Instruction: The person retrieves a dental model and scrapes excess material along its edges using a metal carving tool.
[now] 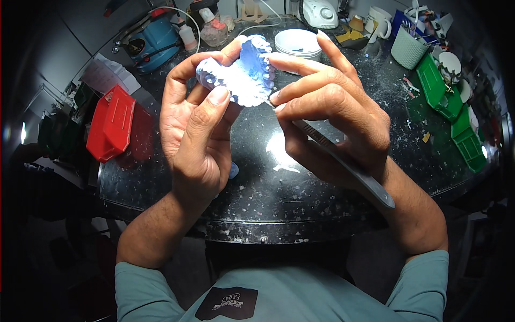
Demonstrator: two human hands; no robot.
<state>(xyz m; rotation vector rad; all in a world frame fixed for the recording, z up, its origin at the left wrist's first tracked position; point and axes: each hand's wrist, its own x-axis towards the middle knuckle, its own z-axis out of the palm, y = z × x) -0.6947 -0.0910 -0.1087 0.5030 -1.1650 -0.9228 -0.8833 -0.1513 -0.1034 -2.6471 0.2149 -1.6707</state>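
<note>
In my left hand (196,118) is a dental cast (250,64), pale blue with a brightly lit white part, its row of teeth along the edge. My thumb presses its near left side while the fingers hold it from behind. My right hand (335,102) grips a slim grey scalpel (348,163) with a flat handle and ridged grip, pen fashion. Its working tip lies close to the cast's lower right edge, but my fingers partly hide it, so contact is unclear. My right index finger reaches the cast's right side. Both hands are raised above the black worktop (257,198).
White stacked bowls (298,44) stand behind the hands. A red bin (111,123) sits at the left, green trays (466,134) at the right. Farther back are a blue device (155,45), a white control box (320,14), a mug (378,24) and a tool cup (409,48).
</note>
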